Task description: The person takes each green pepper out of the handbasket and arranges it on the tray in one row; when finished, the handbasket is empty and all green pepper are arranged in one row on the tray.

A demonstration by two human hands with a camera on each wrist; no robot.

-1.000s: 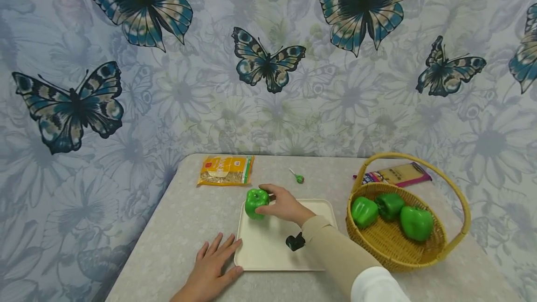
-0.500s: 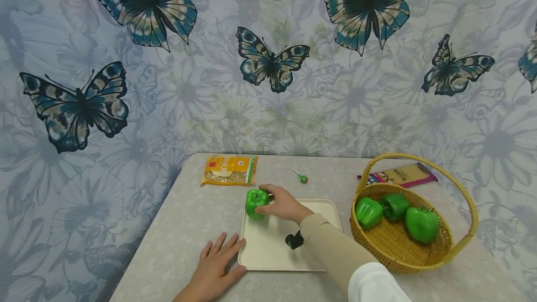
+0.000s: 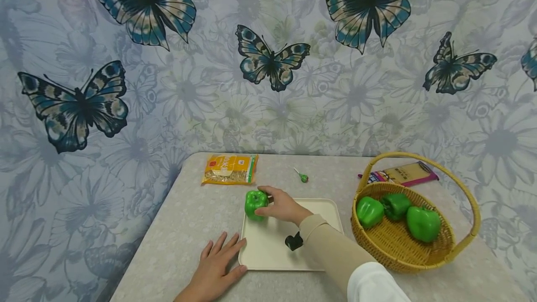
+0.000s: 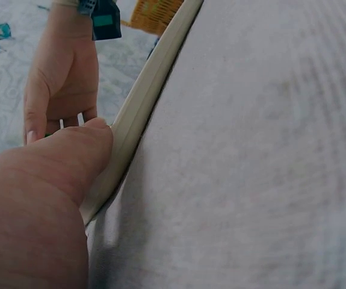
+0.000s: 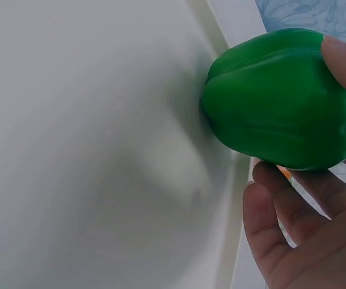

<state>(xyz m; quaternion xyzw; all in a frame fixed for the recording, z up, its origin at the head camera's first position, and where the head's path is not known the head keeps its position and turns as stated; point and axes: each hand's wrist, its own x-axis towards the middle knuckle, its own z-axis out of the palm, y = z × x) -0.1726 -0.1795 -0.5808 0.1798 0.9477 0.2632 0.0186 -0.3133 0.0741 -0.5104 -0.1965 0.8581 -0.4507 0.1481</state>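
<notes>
At the far left corner of a cream tray [image 3: 268,253], a glossy green bell pepper [image 3: 253,205] is held by my right hand [image 3: 283,207]. In the right wrist view, the thumb is on one side of the bell pepper [image 5: 281,102] and curled fingers are on the other, with the tray surface [image 5: 88,120] close beside it. My left hand [image 3: 216,269] lies with spread, straight fingers at the tray's left edge. The left wrist view has its thumb [image 4: 70,162] touching the tray rim [image 4: 139,105]; its other fingers are hidden there.
To the right stands a yellow wicker basket [image 3: 396,260] with a tall handle and three green bell peppers. Behind it lies a beige and purple packet [image 3: 407,174]. A yellow packet [image 3: 230,169] and a small green and red thing on a pale stick [image 3: 303,177] lie at the back.
The head view has turned slightly, so the table's things sit a little further right in it. Both hands and the bell pepper look nearly still.
</notes>
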